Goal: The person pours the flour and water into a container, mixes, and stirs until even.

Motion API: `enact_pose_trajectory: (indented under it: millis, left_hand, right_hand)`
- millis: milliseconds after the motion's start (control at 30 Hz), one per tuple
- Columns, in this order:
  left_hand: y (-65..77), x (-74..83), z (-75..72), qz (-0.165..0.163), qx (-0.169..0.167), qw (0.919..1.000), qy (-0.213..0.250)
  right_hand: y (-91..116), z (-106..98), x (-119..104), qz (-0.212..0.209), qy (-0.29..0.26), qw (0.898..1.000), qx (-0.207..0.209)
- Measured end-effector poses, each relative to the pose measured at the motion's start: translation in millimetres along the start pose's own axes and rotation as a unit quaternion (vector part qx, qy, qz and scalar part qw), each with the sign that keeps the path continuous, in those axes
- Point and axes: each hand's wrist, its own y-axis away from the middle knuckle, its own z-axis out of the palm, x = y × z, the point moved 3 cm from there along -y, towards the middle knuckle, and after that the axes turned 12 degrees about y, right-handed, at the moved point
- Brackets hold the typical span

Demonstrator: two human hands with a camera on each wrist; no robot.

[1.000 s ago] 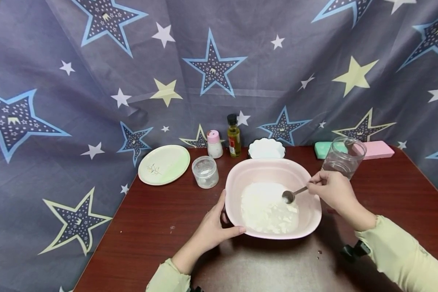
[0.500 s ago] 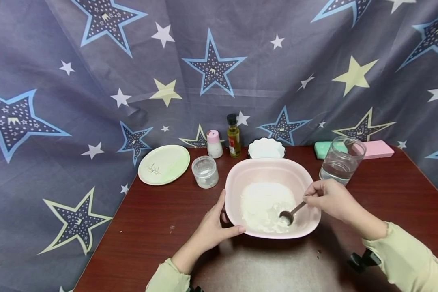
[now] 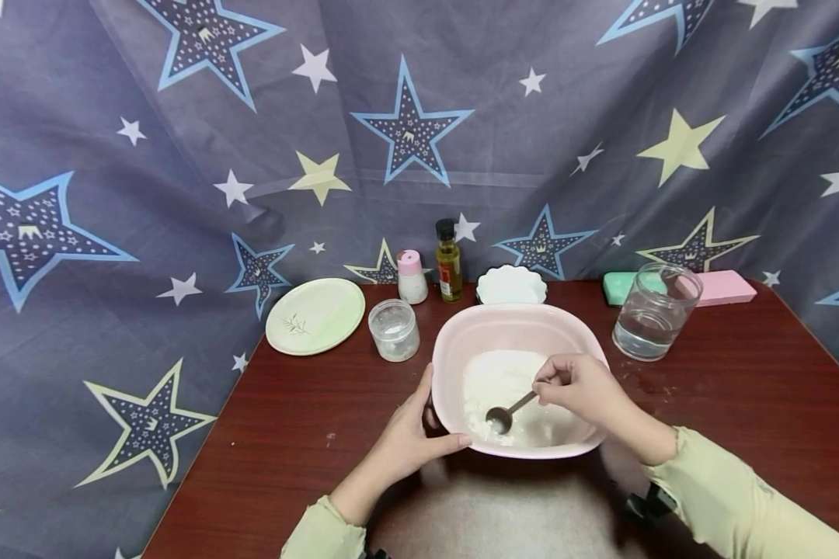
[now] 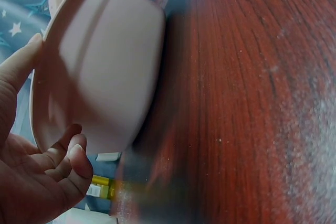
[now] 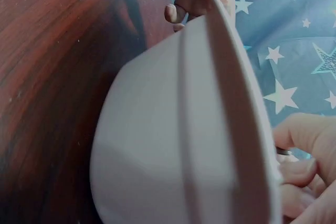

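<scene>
A pink basin [image 3: 573,330] with rounded corners stands on the table, holding a white floury mass [image 3: 492,376] with a wet, lumpy part near the front. My left hand [image 3: 409,435] grips its left side, thumb on the rim. In the left wrist view, the fingers [image 4: 79,156] curl against the outer wall. My right hand [image 3: 583,388] reaches over the right rim and pinches the handle of a small dark brown spoon [image 3: 499,420]. The spoon's round bowl dips into the white mass near the front left. In the right wrist view, the basin wall [image 5: 152,129] hides most of the spoon.
Behind the basin stand a clear tub [image 3: 394,332], a pink-capped shaker [image 3: 411,278], an oil bottle [image 3: 449,264] and a white scalloped dish [image 3: 512,286]. A plate [image 3: 315,317] leans at back left. A glass of water [image 3: 653,314] stands right, near green and pink blocks [image 3: 725,287].
My right hand first draws the spoon forward from the basin's right part, then sweeps it left through the white mass. My left hand keeps its hold on the basin.
</scene>
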Motion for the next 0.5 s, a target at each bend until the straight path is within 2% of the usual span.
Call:
enact_pose_trajectory:
  millis: [267,400,500]
  left_hand:
    - [0.5,1.1,0.3,0.003,-0.004,0.9999,0.014]
    - [0.4,1.5,0.4,0.009,-0.005,0.9999,0.01]
    - [0.6,1.8,0.4,0.011,-0.005,0.9999,0.009]
  right_hand:
    - [-12,14,-3,0.02,-0.082,0.995,0.051]
    - [-17,16,-3,0.036,-0.082,0.993,0.073]
    - [-20,13,-2,0.06,-0.059,0.993,0.084]
